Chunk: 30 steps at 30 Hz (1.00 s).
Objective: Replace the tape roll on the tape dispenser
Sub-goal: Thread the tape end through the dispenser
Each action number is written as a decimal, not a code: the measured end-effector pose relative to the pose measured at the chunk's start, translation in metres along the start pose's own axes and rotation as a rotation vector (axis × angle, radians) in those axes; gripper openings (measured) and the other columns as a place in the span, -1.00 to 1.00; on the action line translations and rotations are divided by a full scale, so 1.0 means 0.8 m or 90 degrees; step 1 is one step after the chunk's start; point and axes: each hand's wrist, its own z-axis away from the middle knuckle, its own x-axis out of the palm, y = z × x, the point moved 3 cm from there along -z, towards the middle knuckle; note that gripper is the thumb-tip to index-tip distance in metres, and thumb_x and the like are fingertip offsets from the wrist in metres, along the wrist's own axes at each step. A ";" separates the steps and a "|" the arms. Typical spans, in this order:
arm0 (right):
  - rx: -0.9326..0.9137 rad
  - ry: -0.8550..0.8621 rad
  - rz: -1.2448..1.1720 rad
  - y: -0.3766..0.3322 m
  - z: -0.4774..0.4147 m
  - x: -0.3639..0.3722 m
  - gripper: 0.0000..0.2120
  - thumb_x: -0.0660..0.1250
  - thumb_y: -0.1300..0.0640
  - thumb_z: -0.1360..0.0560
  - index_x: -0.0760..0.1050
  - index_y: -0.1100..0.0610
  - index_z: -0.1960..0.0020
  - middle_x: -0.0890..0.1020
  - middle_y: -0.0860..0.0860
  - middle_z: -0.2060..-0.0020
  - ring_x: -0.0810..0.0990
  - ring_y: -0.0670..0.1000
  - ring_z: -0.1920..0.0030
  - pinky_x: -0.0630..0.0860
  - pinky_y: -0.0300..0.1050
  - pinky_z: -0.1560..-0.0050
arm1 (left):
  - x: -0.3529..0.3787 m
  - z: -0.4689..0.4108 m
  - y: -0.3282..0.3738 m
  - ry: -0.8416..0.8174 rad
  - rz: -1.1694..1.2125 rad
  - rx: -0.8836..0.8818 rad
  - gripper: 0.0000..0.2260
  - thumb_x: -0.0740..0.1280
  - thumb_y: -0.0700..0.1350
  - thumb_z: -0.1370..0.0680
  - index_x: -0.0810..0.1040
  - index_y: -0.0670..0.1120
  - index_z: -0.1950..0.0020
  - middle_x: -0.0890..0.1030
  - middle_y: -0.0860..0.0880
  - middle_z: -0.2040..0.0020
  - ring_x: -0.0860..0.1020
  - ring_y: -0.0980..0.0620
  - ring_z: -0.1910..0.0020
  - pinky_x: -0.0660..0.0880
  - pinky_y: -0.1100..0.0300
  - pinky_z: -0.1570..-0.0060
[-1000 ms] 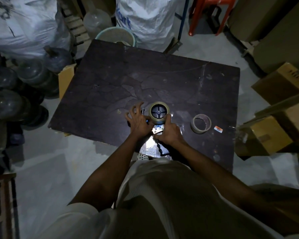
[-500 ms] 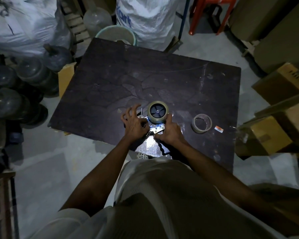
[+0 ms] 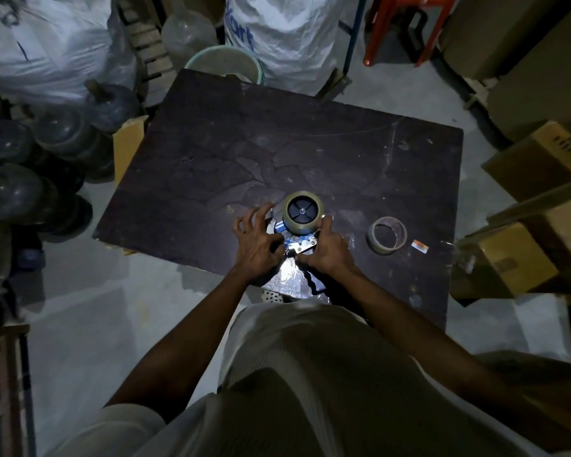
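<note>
A hand-held tape dispenser (image 3: 299,240) with a blue frame and metal plate lies near the front edge of the dark table (image 3: 310,150). A full tan tape roll (image 3: 303,210) sits on its black hub. My right hand (image 3: 328,250) grips the dispenser from the right, thumb against the roll. My left hand (image 3: 257,240) presses on the dispenser's left side with fingers spread and curled; what its fingertips pinch is hidden. A nearly used-up tape roll (image 3: 387,235) lies loose on the table to the right.
A small white and orange label (image 3: 419,245) lies right of the used roll. Crinkled clear wrap (image 3: 289,280) hangs over the table's front edge. Water jugs (image 3: 56,133) crowd the left, white sacks (image 3: 287,31) and a bucket (image 3: 225,62) the back, cardboard boxes (image 3: 538,166) the right.
My left hand has shifted slightly left along the dispenser and its fingers have spread more. The right hand and the tape roll have stayed in place.
</note>
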 end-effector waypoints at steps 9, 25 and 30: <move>-0.018 0.002 0.010 0.001 -0.001 0.005 -0.14 0.67 -0.06 -0.26 0.19 0.07 -0.32 0.67 0.14 -0.05 0.67 0.19 0.01 0.61 0.03 0.10 | 0.001 0.017 -0.003 0.028 -0.014 0.026 -0.83 0.40 0.13 -0.46 0.70 0.08 0.18 0.21 -0.08 -0.52 0.18 -0.23 -0.48 0.15 -0.20 -0.29; 0.060 0.104 -0.016 0.024 -0.016 -0.017 -0.23 0.58 -0.11 -0.34 0.31 0.19 -0.37 0.66 0.20 -0.04 0.66 0.26 0.00 0.59 0.05 0.09 | 0.000 0.092 -0.021 0.097 0.098 -0.178 -0.90 0.49 -0.09 -0.43 0.63 -0.08 0.17 0.55 -0.10 -0.24 0.37 -0.14 -0.20 0.16 0.06 -0.04; 0.045 0.090 0.003 0.020 -0.009 -0.016 -0.27 0.56 -0.09 -0.38 0.27 0.14 -0.37 0.66 0.19 -0.06 0.67 0.27 0.02 0.61 0.11 0.04 | -0.004 0.051 -0.018 0.095 0.217 -0.244 -0.81 0.43 0.07 -0.48 0.62 -0.01 0.22 0.61 0.04 0.08 0.42 -0.02 -0.02 0.25 0.09 0.03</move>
